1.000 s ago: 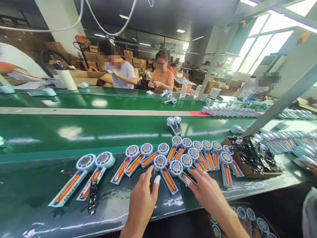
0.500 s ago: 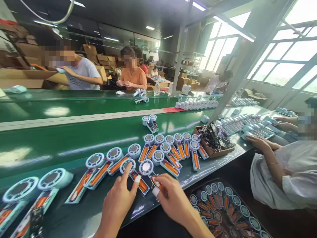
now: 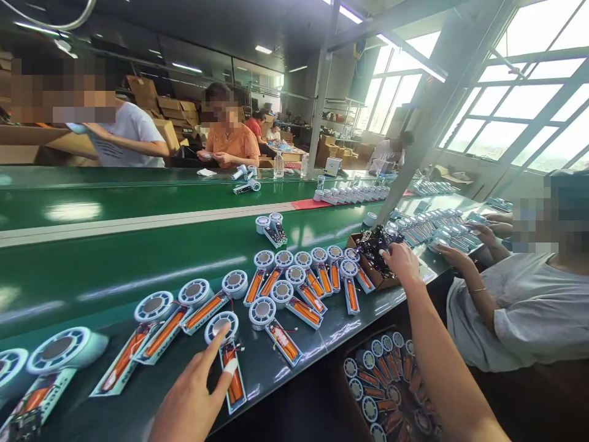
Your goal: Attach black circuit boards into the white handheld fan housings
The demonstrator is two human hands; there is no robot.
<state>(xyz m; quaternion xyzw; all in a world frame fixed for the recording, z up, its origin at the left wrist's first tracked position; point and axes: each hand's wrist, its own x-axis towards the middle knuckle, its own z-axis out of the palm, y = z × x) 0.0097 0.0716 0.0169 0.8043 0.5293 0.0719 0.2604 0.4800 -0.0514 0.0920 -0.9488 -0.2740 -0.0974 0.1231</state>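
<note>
My left hand [image 3: 196, 383] is open, its index finger resting on the round head of a pale handheld fan housing [image 3: 237, 393]. The thumb, with a white cover on its tip, lies by that housing's handle, where an orange battery and thin wires show. A second open housing [image 3: 285, 344] lies just to the right. Over a cardboard box [image 3: 386, 282] of black circuit boards [image 3: 372, 247], my right hand [image 3: 402, 263] reaches with fingers bent together. Its fingertips are partly hidden, so what they pinch cannot be made out.
Several more fan housings [image 3: 304, 313] lie across the bench, and a tray [image 3: 343, 362] of them stands below its edge. A green conveyor belt [image 3: 115, 264] runs behind. At the right, a co-worker [image 3: 488, 313] handles housings; other people sit across the belt. A slanted post rises near the box.
My right hand has left the housing near my left hand and moved right to the box. The housing under my left hand has turned more upright in view. The camera view has shifted slightly.
</note>
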